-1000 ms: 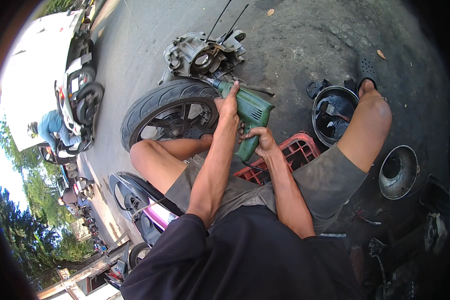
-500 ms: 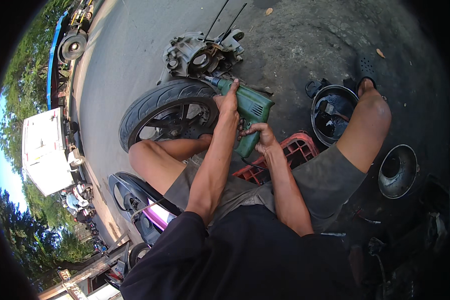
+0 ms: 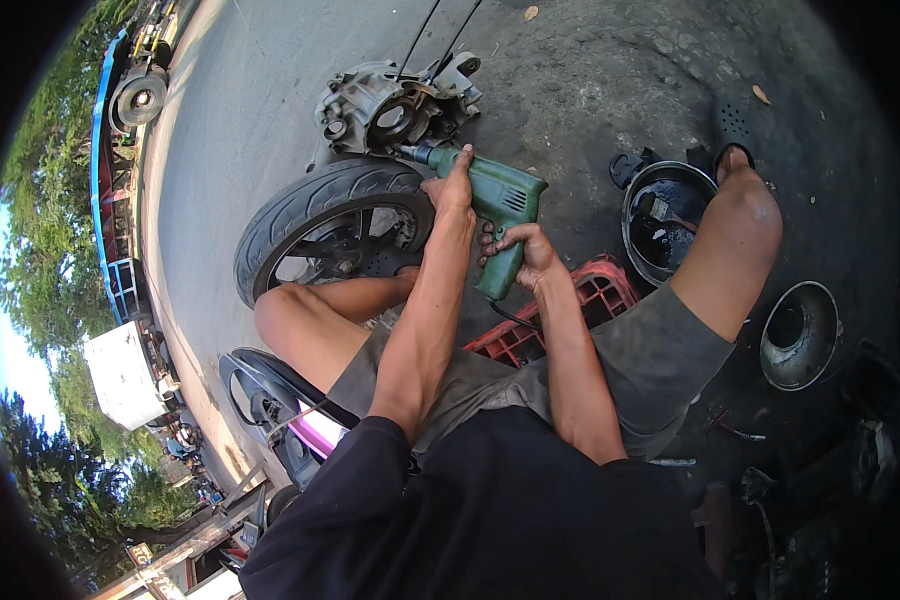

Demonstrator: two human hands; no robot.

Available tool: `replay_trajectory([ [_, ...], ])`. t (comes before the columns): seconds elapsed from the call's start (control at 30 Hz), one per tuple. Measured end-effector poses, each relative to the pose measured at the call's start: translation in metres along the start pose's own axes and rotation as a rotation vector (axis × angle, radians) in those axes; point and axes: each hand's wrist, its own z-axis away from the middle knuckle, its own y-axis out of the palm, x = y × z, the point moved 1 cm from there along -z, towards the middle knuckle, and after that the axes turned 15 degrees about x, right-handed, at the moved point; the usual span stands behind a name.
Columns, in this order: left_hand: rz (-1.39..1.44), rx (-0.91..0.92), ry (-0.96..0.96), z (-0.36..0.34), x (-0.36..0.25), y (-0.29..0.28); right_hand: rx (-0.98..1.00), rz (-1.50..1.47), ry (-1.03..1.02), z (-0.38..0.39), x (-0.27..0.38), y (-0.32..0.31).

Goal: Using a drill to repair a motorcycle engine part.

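I see the left hand (image 3: 451,190) curled round the drill (image 3: 495,188), right hand (image 3: 530,252) closed on its handle (image 3: 502,273), casing (image 3: 370,92) at its ten o'clock.

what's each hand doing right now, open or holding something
Left hand: closed, holding the green power drill at the front of its body.
Right hand: closed, holding the drill by its handle.

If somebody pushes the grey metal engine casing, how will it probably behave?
The engine casing looks like cast metal, so probably heavy and stiff. Its uneven outline suggests scraping or rocking rather than rolling. The long thin rods may snag.
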Motion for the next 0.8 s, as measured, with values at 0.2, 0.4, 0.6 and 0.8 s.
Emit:
replay_trajectory([
  [0.2,0.074,0.065,0.000,0.010,0.000,0.003,-0.002,-0.034,0.020,0.005,0.002,-0.003],
  [0.4,0.122,0.122,-0.004,0.009,0.003,0.001,-0.010,-0.011,0.027,0.008,0.003,0.002],
  [0.6,0.138,0.128,0.013,0.005,0.012,-0.001,0.006,0.012,0.032,0.015,0.005,0.002],
  [0.8,0.170,0.209,0.013,0.012,0.024,-0.010,-0.064,0.104,-0.010,0.028,-0.005,0.005],
])
